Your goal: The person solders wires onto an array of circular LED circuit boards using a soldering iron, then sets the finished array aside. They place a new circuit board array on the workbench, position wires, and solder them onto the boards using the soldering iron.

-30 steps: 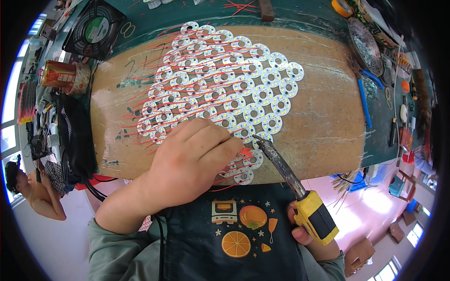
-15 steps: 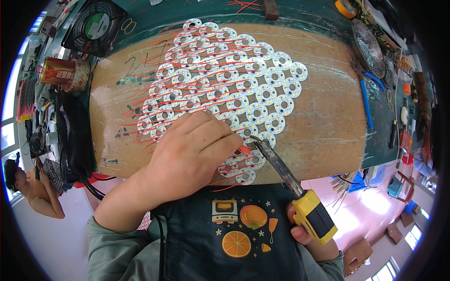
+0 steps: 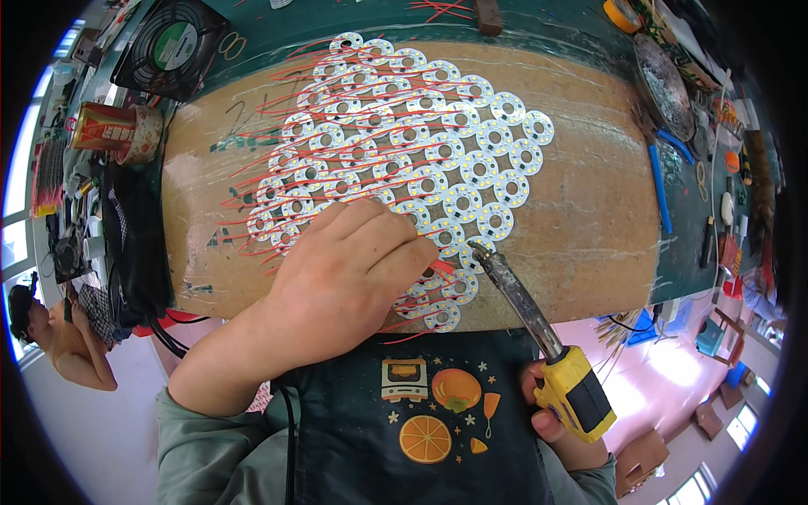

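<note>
Slid right, the yellow-handled metal soldering iron (image 3: 545, 340) in the wrapped right hand (image 3: 551, 423) points at white LED rings (image 3: 486, 210) toward the brown board's (image 3: 581, 210) near edge, the left hand (image 3: 347, 278) pinching thin red wires (image 3: 441, 266), seemingly mid-soldering, next needing steady alignment.

Through the head view I watch my left grip (image 3: 349, 273) curl over the white ring-shaped boards (image 3: 455, 160), closed on red wires (image 3: 442, 267) that poke out. My right grip (image 3: 549, 424) holds a yellow-and-black soldering iron (image 3: 528, 309), its tip over one ring. The rings lie on a brown sheet (image 3: 589, 194) across the green surface (image 3: 555, 25); I see a black fan (image 3: 172, 46) far left, blue-handled pliers (image 3: 658, 185) right.
</note>
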Tool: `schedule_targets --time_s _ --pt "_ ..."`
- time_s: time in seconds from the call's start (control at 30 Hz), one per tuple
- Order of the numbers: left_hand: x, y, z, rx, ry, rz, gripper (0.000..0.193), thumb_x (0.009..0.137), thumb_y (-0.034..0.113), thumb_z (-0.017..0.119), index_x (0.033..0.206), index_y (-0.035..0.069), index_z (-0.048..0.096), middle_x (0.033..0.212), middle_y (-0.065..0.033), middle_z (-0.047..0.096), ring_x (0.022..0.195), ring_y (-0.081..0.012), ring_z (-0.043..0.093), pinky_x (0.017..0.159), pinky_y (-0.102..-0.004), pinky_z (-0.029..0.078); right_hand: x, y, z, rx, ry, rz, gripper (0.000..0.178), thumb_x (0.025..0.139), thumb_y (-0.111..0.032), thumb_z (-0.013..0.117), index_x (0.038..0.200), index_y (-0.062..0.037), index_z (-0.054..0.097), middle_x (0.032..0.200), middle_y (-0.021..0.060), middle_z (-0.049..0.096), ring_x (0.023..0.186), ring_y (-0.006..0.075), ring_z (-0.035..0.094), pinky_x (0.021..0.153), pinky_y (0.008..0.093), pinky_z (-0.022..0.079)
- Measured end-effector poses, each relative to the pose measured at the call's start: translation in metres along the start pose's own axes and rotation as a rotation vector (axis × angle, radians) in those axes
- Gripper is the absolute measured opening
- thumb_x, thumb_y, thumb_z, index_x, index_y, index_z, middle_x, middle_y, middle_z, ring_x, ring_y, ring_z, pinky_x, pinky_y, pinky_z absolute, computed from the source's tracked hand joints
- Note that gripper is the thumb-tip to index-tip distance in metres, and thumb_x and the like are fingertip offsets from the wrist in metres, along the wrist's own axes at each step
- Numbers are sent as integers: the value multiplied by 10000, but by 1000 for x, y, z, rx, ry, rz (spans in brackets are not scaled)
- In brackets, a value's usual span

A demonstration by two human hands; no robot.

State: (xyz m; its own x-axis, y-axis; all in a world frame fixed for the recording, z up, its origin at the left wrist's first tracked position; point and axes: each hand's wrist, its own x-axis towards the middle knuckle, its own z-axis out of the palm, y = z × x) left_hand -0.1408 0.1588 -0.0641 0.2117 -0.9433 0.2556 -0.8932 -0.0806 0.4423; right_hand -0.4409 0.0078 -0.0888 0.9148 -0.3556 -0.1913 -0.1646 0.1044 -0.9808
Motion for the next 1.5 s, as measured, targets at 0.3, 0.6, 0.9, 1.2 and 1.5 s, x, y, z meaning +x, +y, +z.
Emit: schedule_targets --time_s 0.3,0.6,0.9,1.2,1.5 --pt "11 20 -1 -28 19 10 320 671 32 700 991 27 696 866 -67 618 800 -256 620 728 -379 497 -9 0 -2 45 76 62 375 809 -383 770 856 -55 595 742 45 564 638 209 545 568 315 415" --pt "15 24 6 50 -38 11 320 703 51 676 1019 15 701 888 -64 623 823 -235 622 730 -356 495 -14 10 -6 -28 22 -7 388 813 -404 758 866 -52 605 707 53 559 568 236 537 531 334 413" --pt "14 26 9 74 -54 7 313 720 75 666 1027 19 687 920 -68 622 841 -241 618 740 -358 494 -25 14 -8 -188 50 8 390 799 -390 783 970 -62 662 848 67 627 693 271 604 599 368 456" --pt "15 28 9 107 -82 -5 305 722 79 672 1021 16 681 926 -66 618 858 -237 615 760 -356 488 -27 16 -8 -225 66 15 443 788 -403 789 1036 -58 665 877 70 628 737 280 617 633 363 471" --pt "16 30 8 130 -95 -18 325 707 82 674 1024 11 672 933 -77 615 870 -241 614 758 -363 488 -22 11 -12 -124 -23 32 442 787 -372 768 971 3 624 747 59 561 591 246 540 550 349 417"
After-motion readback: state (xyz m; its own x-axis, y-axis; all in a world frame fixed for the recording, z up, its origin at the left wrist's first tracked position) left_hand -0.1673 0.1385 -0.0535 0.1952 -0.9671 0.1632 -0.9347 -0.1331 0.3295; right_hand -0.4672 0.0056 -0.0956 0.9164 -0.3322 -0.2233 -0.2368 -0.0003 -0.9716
